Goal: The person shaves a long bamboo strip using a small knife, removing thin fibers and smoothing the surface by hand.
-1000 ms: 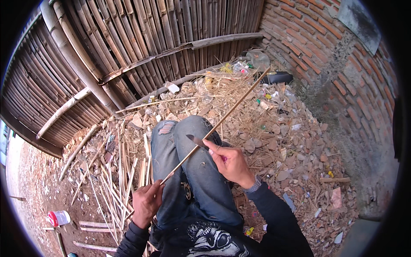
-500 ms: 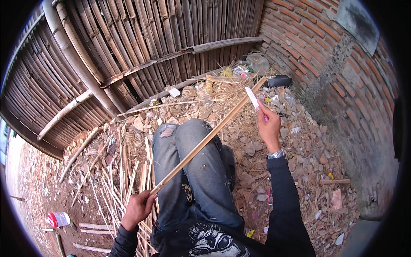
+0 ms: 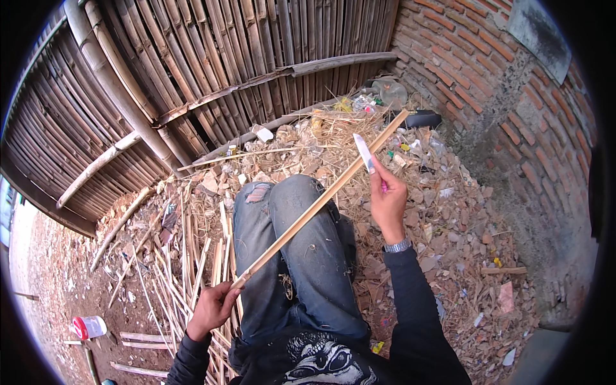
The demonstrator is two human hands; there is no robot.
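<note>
A long, pale bamboo strip (image 3: 314,206) slants up to the right across my jeans-clad knees. Its lower end is gripped between the thumb and fingers of my left hand (image 3: 215,308); the far end stands free over the rubble. My right hand (image 3: 389,197), with a metal watch at the wrist, is closed round the pink handle of a knife (image 3: 364,153). The whitish blade points up and left, lying across the upper part of the strip. Whether its edge bites into the bamboo I cannot tell. Most of the handle is hidden by my fingers.
Several split bamboo strips (image 3: 186,269) lie on the ground to my left. A clear tub with a red lid (image 3: 88,327) is at the lower left. Ahead stands a bamboo wall (image 3: 244,38), to the right a brick wall (image 3: 475,58). Rubble and straw (image 3: 333,128) cover the ground between.
My right hand and the knife have moved left and slightly down along the strip toward me. The left hand keeps its hold, with only a slight shift.
</note>
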